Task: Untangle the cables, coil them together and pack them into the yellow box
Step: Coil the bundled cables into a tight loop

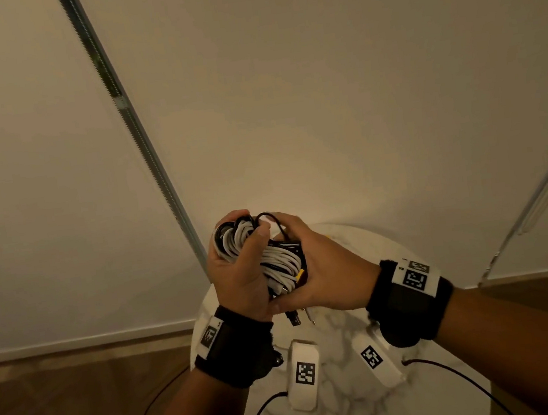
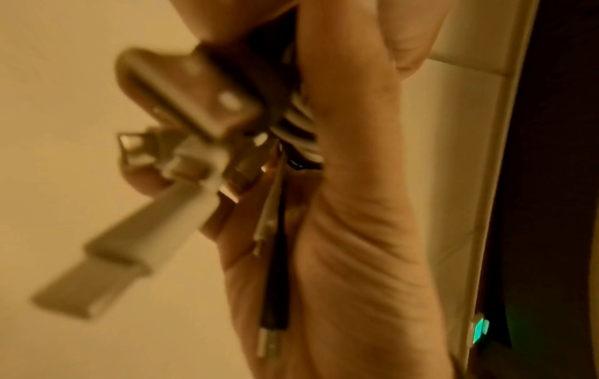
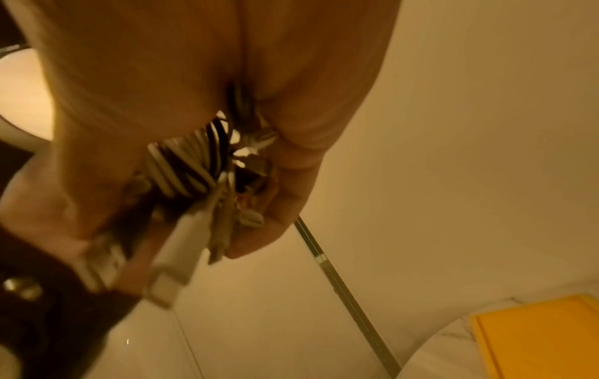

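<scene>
A coiled bundle of white and black cables (image 1: 273, 259) is held up in the air above the round marble table (image 1: 351, 401). My left hand (image 1: 238, 263) wraps the bundle from the left, thumb across its front. My right hand (image 1: 311, 268) cups it from the right and below. Plug ends (image 1: 295, 318) hang under the hands. In the left wrist view blurred connectors (image 2: 181, 107) stick out of the bundle (image 2: 298, 125). The right wrist view shows the cable bundle (image 3: 194, 166) between both palms, and the yellow box (image 3: 541, 336) lies on the table at lower right.
Two white tagged devices (image 1: 303, 372) (image 1: 375, 357) with thin dark leads lie on the near part of the table. A wall with a metal rail (image 1: 139, 137) stands behind. Wooden floor (image 1: 65, 405) shows to the left of the table.
</scene>
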A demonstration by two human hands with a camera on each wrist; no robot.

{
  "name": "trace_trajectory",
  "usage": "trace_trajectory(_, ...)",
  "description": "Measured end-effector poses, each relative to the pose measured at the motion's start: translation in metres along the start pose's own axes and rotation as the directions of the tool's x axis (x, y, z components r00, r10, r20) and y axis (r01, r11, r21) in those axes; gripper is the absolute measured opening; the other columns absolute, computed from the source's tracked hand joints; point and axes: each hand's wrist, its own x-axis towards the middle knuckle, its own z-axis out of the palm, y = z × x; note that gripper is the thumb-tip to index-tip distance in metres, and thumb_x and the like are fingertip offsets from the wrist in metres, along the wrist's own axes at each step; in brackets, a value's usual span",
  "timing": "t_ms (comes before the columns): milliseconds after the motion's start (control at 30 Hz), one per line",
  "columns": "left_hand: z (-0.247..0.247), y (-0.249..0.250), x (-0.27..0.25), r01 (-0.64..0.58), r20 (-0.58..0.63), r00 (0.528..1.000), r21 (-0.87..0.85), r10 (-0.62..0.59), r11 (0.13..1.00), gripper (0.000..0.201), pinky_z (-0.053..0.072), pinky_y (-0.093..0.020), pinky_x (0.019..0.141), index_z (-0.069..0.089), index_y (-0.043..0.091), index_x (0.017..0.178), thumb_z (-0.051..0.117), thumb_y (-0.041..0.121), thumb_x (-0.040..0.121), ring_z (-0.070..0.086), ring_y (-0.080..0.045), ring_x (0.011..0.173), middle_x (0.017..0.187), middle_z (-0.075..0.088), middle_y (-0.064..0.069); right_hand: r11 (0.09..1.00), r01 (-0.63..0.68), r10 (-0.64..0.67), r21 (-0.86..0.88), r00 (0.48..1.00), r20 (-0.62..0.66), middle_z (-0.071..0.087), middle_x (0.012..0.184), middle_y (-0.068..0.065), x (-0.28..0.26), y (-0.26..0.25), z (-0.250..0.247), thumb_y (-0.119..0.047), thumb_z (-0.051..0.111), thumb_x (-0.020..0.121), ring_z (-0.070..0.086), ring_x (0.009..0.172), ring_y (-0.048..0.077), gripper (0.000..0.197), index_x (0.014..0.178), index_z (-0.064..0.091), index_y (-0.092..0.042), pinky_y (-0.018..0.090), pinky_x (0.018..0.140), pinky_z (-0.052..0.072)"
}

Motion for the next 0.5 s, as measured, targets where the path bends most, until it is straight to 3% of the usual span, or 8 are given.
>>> trace_trajectory(100,-0.003,0.002,-0.005,-0.191,0.082,0.981,0.179,0.178,0.965,0.023,0.057,-0.033,0.076,0.069,0.020,0.094,0.078,0.007,0.077,0.068,-0.019,0.082,0.088,0.070,0.000,0.999,0.044,-0.044,0.005,0.999,-0.018,0.057,0.138,-0.012,-0.006,0.004,0.001,-0.020,0.093,0.072,0.062,0.122,0.008,0.100,0.151,0.031,-0.025,0.039,0.100,0.055)
trace_trajectory(167,-0.007,0.000,-0.011,-0.261,0.149,0.961,0.226,0.232,0.938,0.024,0.056,-0.029,0.076,0.065,0.014,0.096,0.075,0.002,0.078,0.069,-0.015,0.081,0.089,0.071,0.004,0.999,0.018,-0.020,0.031,0.998,0.052,0.059,0.137,-0.012,-0.012,0.007,0.000,-0.021,0.092,0.072,0.062,0.123,0.009,0.092,0.148,0.040,-0.023,0.041,0.101,0.055)
trace_trajectory(267,-0.015,-0.011,-0.019,-0.235,0.138,0.969,0.243,0.206,0.941,0.024,0.056,-0.028,0.076,0.064,0.015,0.094,0.075,0.002,0.077,0.070,-0.015,0.081,0.088,0.072,0.006,0.999,-0.028,0.021,0.044,0.989,0.145,0.062,0.133,-0.011,-0.018,0.014,0.000,-0.020,0.090,0.076,0.063,0.121,0.011,0.079,0.143,0.048,-0.021,0.042,0.102,0.054)
trace_trajectory(400,-0.023,-0.032,-0.042,-0.163,0.119,0.984,0.287,0.134,0.944,0.032,0.057,-0.033,0.076,0.068,0.027,0.092,0.070,-0.002,0.079,0.069,-0.023,0.083,0.089,0.071,-0.002,0.998,-0.056,0.060,-0.026,0.982,0.181,0.070,0.119,-0.007,-0.022,0.027,0.000,-0.018,0.089,0.076,0.069,0.107,0.010,0.056,0.125,0.062,-0.019,0.040,0.096,0.056)
trace_trajectory(500,-0.027,-0.044,-0.054,-0.164,0.147,0.982,0.334,0.121,0.928,0.026,0.055,-0.029,0.074,0.067,0.031,0.091,0.072,0.010,0.077,0.067,-0.020,0.081,0.091,0.069,-0.001,0.996,-0.061,0.074,-0.058,0.965,0.251,0.071,0.114,-0.007,-0.028,0.038,-0.001,-0.019,0.088,0.076,0.070,0.101,0.010,0.051,0.121,0.063,-0.021,0.040,0.092,0.057)
